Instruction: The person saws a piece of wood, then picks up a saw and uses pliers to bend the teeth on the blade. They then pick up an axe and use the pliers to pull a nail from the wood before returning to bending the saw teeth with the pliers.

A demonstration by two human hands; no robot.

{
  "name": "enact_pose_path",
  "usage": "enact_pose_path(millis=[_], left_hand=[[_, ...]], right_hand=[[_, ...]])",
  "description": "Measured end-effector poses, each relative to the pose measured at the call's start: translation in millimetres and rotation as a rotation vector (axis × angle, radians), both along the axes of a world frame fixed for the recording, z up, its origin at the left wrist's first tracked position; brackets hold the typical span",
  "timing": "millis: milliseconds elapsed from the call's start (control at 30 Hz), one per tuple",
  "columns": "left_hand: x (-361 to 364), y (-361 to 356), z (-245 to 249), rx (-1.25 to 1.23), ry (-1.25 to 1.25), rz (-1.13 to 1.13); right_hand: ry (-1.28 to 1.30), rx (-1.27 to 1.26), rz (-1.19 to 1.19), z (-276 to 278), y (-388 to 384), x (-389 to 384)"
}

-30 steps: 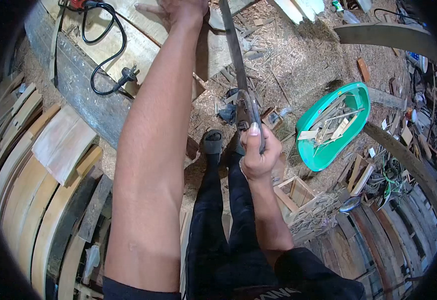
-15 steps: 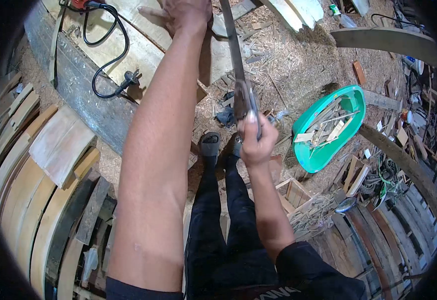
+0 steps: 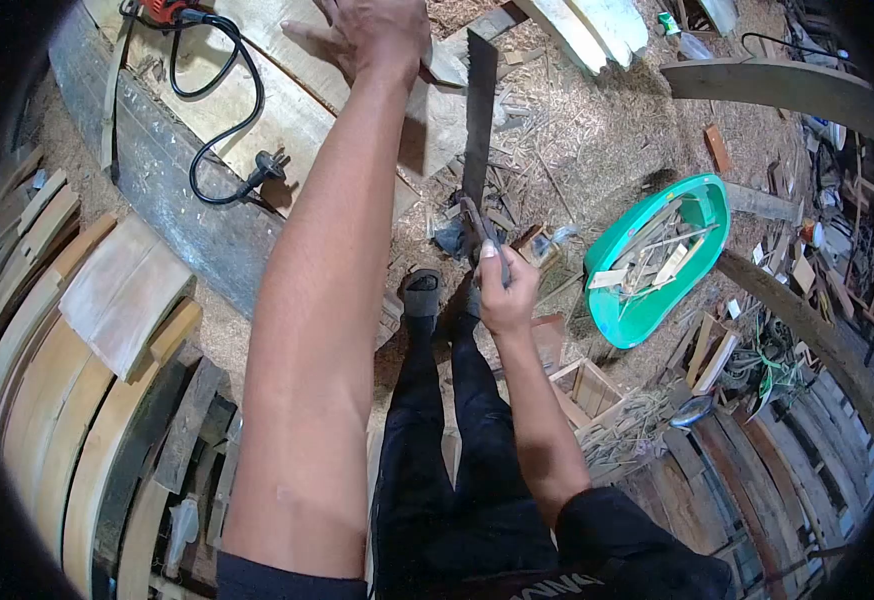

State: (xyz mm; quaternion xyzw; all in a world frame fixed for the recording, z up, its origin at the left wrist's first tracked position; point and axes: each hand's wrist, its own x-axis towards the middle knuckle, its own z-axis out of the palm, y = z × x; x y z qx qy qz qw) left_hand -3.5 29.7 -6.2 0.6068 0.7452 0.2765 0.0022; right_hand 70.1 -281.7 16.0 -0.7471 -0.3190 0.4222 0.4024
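Observation:
My right hand [image 3: 505, 290] is wrapped round the handle of a handsaw [image 3: 479, 120], whose dark blade points up and away from me, its tip near the top of the view. The blade stands to the right of a pale wooden board [image 3: 437, 125] and looks apart from it. At the top, my left hand [image 3: 377, 30] lies on the pale boards with its fingers spread. Left of it, a black cord with a plug [image 3: 269, 165] runs over the boards to a red tool [image 3: 165, 10].
A green tub [image 3: 617, 325] with wood scraps stands on the shavings-covered floor at the right. Curved timbers [image 3: 77, 410] are stacked at the left. An open wooden box [image 3: 597, 395] stands near my legs. More planks and debris lie at the right.
My right hand has drawn slightly down and toward me with the saw, and the blade's tip has come into view. My left hand has stayed nearly in place on the boards.

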Motion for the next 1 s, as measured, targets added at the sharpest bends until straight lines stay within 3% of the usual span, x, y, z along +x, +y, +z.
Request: enact_pose_path(millis=[133, 400, 533, 633, 667, 800, 900, 933, 1000], left_hand=[[-3.9, 1.0, -8.6, -0.036, 0.045, 0.005], [-3.8, 7.5, -8.3, -0.029, -0.054, -0.016], [-14.1, -13.4, 15.2, -0.205, -0.092, -0.129], [-27.1, -31.8, 7.7, -0.106, -0.084, -0.251], [-33.2, -39.0, 2.0, -0.116, -0.001, -0.254], [-49.4, -72.8, 10.4, -0.149, -0.093, -0.255], [-47.6, -102.0, 50.9, -0.206, -0.078, -0.240], [-47.8, -110.3, 65.7, -0.108, -0.248, -0.344], [-37.0, -125.9, 112.7, -0.442, -0.963, -0.423]], right_hand=[[0.232, 0.073, -0.056, 8.8, -25.3, 0.9], [0.358, 0.045, -0.099, 37.7, -23.4, 14.3], [0.749, 0.227, -0.148, 52.2, -9.3, 22.1], [0.909, 0.227, -0.142, 66.6, -8.0, 32.1], [1.028, 0.163, -0.172, 73.5, -8.5, 35.6], [1.198, 0.081, -0.193, 104.0, -9.5, 36.6], [1.277, 0.041, -0.173, 121.3, -15.6, 38.3], [1.337, 0.035, -0.178, 126.0, -18.3, 39.7], [1.461, 0.015, -0.189, 137.4, -25.8, 41.4]])
